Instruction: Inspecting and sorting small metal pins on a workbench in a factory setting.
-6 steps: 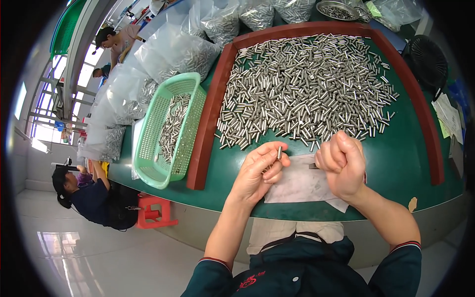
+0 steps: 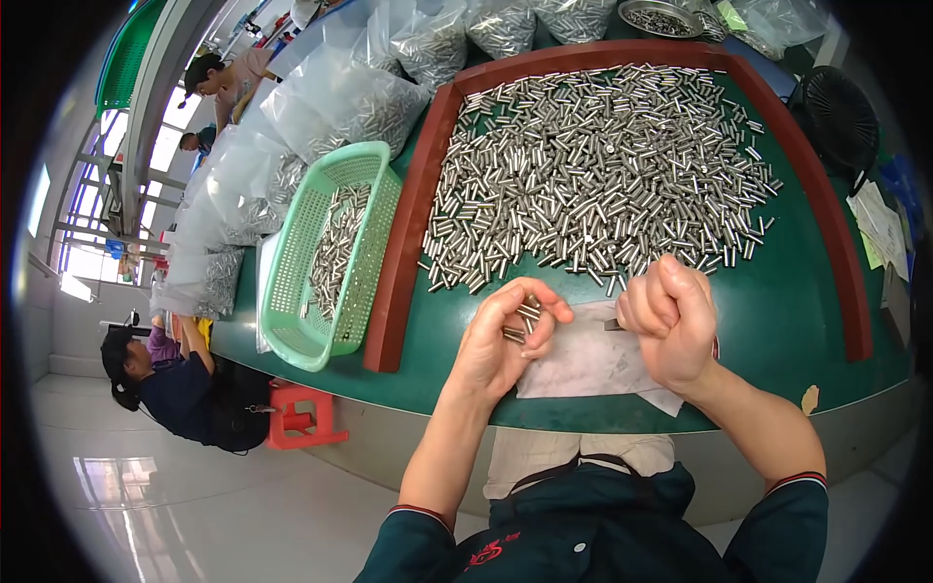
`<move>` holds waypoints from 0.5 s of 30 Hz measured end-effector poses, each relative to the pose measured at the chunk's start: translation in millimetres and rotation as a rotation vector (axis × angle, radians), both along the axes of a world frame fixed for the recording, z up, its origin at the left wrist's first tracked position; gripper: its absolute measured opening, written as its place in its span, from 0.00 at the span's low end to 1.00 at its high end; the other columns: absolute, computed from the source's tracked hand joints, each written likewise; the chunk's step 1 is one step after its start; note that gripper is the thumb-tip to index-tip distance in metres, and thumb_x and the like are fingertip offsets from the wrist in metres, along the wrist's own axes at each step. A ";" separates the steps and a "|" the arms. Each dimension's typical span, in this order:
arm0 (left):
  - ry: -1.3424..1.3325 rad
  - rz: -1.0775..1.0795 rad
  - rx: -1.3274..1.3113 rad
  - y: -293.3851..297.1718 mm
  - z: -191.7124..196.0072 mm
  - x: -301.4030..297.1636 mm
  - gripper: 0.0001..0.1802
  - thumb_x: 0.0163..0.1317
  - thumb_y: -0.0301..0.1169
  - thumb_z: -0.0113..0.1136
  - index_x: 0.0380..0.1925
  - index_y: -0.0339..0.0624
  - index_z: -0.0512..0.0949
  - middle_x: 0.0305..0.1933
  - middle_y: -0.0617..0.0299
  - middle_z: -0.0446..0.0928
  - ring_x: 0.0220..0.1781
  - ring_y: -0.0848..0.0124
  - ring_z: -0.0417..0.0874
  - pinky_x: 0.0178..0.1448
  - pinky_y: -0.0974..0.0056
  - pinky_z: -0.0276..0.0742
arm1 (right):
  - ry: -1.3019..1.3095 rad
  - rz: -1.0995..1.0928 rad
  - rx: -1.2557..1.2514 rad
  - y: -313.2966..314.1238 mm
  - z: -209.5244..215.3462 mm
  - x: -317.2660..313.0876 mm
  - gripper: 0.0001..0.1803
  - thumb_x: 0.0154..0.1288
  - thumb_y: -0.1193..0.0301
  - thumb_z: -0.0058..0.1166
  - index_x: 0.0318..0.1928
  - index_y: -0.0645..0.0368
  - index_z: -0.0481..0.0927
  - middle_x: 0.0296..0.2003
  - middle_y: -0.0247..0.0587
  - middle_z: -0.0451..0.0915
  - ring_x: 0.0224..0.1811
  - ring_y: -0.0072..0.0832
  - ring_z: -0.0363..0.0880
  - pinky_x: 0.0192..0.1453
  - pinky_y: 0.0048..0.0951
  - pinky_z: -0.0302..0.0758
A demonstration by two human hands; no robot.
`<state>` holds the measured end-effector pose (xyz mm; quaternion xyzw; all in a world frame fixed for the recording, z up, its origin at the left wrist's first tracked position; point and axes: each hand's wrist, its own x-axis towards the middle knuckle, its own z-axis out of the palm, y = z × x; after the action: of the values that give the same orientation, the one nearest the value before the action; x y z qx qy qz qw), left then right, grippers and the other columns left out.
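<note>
My left hand [image 2: 489,342] is curled, palm turned up, around a few short metal pins [image 2: 529,312] that show between its thumb and fingers. Closed in a fist, my right hand [image 2: 673,325] has a small dark metal end [image 2: 611,325] sticking out on its left side; the rest is hidden in the fingers. Both hands are above a pale, stained cloth [image 2: 581,361] near the front edge of the green table. Just beyond them spreads a wide heap of shiny metal pins [image 2: 603,175].
A dark red frame [image 2: 400,282] borders the heap at left, back and right. Left of it stands a green plastic basket [image 2: 282,282] holding pins. Bags of pins [image 2: 379,112] line the far left, and a black fan [image 2: 838,121] stands at right. A person [image 2: 175,379] sits at far left.
The pin held upright at my left fingertips has dropped back among the other pins in the hand, and the fingers have shifted. My right fist stays in nearly the same place.
</note>
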<state>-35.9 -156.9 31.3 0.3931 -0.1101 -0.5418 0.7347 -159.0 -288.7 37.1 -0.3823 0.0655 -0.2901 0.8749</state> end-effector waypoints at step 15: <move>-1.783 0.152 0.354 -36.0 -1.7 8.6 0.12 0.44 0.20 0.59 0.32 0.40 0.77 0.15 0.59 0.69 0.13 0.71 0.66 0.20 0.68 0.65 | 0.030 0.003 0.015 -0.9 1.8 0.3 0.24 0.64 0.66 0.33 0.10 0.54 0.53 0.07 0.29 0.54 0.11 0.16 0.46 0.17 0.21 0.47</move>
<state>-27.3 -192.9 29.6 0.7794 -0.5262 0.0038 0.3400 -158.7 -289.7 38.9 -0.3802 0.0802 -0.2825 0.8771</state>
